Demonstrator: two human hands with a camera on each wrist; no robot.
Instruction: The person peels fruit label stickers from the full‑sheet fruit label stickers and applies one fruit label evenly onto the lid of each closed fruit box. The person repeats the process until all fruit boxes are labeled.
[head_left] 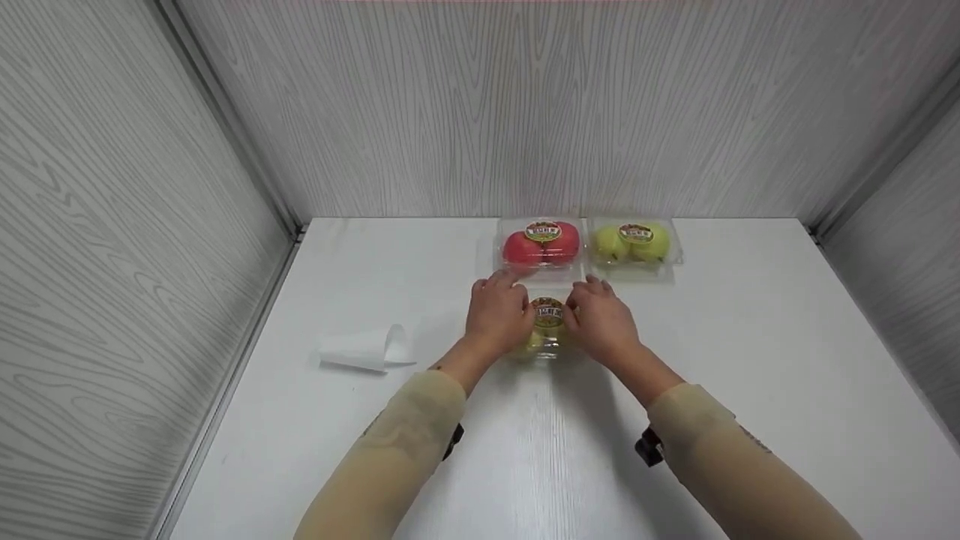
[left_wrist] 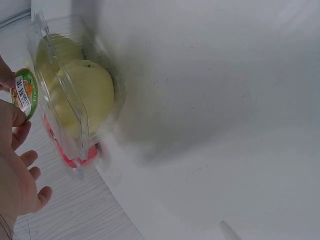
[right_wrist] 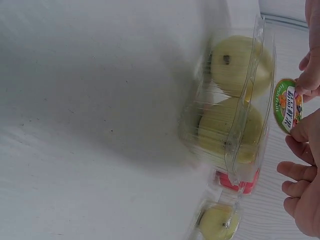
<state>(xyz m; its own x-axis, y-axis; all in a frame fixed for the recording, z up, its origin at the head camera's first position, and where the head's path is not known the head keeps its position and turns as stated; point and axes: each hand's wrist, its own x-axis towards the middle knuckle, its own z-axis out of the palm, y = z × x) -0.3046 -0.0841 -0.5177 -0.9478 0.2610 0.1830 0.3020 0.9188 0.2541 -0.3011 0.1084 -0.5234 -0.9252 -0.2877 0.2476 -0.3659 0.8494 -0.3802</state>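
Both hands pinch an oval fruit sticker [left_wrist: 25, 94], printed in green, orange and white, between thumbs and fingertips. My left hand [head_left: 499, 311] has one end and my right hand [head_left: 601, 319] the other. The sticker is held level over a clear plastic clamshell box [head_left: 549, 352] standing on the table. Two yellow-green fruits [right_wrist: 232, 125] lie inside this box, under its lid. In both wrist views the sticker shows beside the lid, with a gap between them. The other fingers of each hand are loosely bent beyond the sticker.
Behind the hands stands a clear box [head_left: 540, 271] of red fruits with an oval sticker on its lid. Right of it is another clear box [head_left: 677, 255] of yellow-green fruits, also labelled. A curled white paper roll [head_left: 354, 348] lies at left. Wood-grain panels [head_left: 465, 112] enclose the white table.
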